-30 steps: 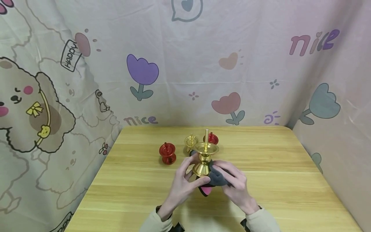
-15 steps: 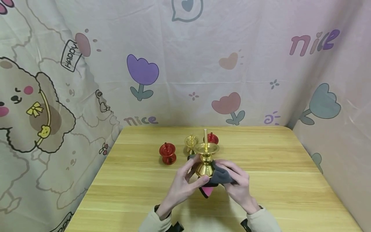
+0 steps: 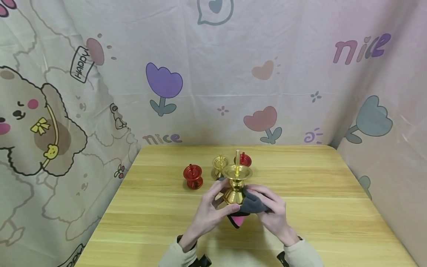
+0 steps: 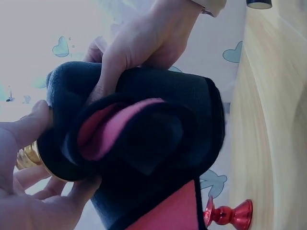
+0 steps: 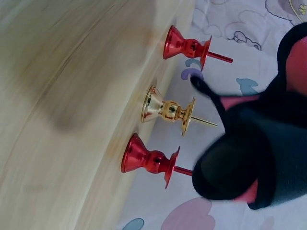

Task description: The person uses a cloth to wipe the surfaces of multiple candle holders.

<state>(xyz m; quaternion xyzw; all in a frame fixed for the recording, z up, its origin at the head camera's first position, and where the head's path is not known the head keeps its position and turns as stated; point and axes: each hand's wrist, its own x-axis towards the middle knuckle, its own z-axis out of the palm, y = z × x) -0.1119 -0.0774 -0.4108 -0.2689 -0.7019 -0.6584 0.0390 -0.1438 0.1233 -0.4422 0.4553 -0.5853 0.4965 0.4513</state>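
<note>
A gold candle holder with a spike and a dish is held upright over the table, its spike pointing up. My left hand grips its flared base from the left, thumb at the near rim. From the right, my right hand holds a dark grey cloth against the base. The cloth's pink underside shows in the left wrist view, where folds of it cover the bottom of the base. In the right wrist view, the hanging cloth hides the right hand and the held candle holder.
Behind the hands on the wooden table stand a red candle holder at left, a smaller gold candle holder and another red candle holder, partly hidden by the held one. A printed curtain hangs behind the table.
The gold candle holder has tilted and shifted slightly between the hands, and the cloth has moved a little rightward along its base. The other candle holders have stayed put.
</note>
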